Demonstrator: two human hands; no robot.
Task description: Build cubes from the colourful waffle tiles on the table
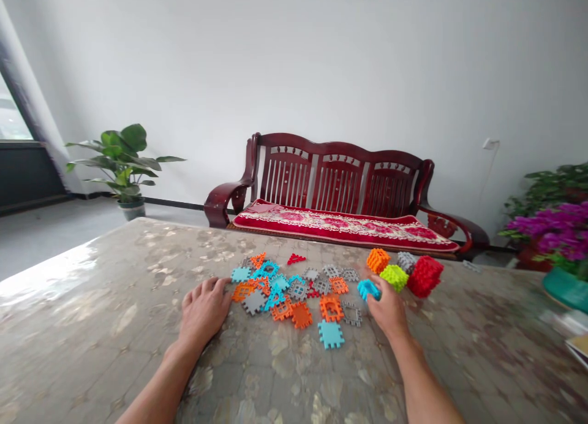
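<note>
My right hand [388, 304] has its thumb and fingers closed around a blue block [367, 289] built from interlocking pieces. Just beyond it stand an orange cube [378, 260], a lime-green cube [394, 277], a grey cube [407, 261] and a larger red block [425, 276]. My left hand [206, 307] rests palm down on the table, fingers stretched forward, beside the flat interlocking pieces. Among these are a grey square [254, 301], an orange square [302, 314], a light-blue square [331, 334] and a red triangle [296, 258].
A patterned cover lies over the table [257, 375]. Behind it is a dark red wooden bench [340, 173] with a red floral cushion [340, 223]. A potted plant [128, 160] stands at left. Purple flowers [555, 228] in a teal pot [567, 288] are at the right edge.
</note>
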